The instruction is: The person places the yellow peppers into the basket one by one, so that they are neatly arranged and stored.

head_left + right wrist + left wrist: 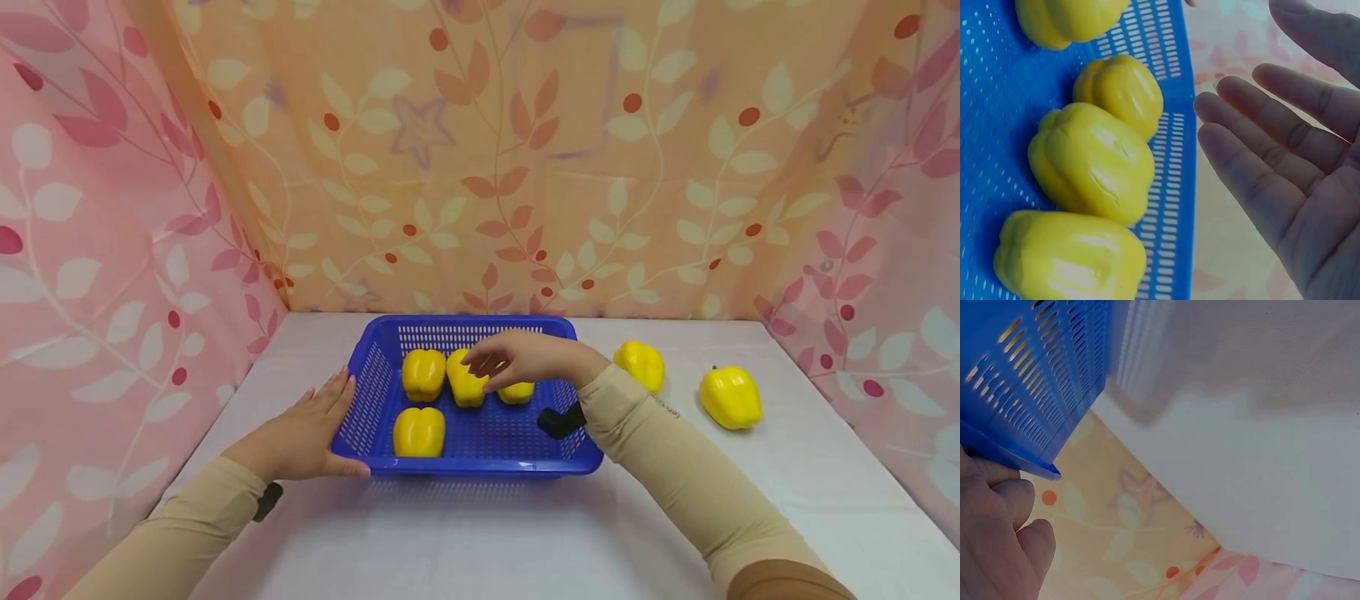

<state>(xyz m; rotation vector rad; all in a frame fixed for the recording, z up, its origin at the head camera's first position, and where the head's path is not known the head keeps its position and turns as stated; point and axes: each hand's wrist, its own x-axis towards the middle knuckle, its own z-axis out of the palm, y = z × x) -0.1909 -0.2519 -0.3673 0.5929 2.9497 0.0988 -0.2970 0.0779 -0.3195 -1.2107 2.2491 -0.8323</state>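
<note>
A blue perforated plastic basket [480, 466] holds several yellow bell peppers, including a front one [418, 432] and a back-left one [423, 375]. My left hand [307, 429] rests at the basket's left side, fingers along the rim and thumb at the front corner. In the left wrist view its fingertips lie right at the blue rim [1010, 453]. Above the back row of peppers my right hand [528, 357] hovers with nothing in it, partly covering a pepper [516, 393]. The right wrist view shows its fingers [1260, 156] loosely extended, apart from the peppers [1094, 162].
Two more yellow bell peppers, one near [641, 367] and one farther right [731, 397], lie on the white tabletop [480, 550] beyond the basket's right side. Patterned cloth walls [480, 167] enclose the table at the back and both sides.
</note>
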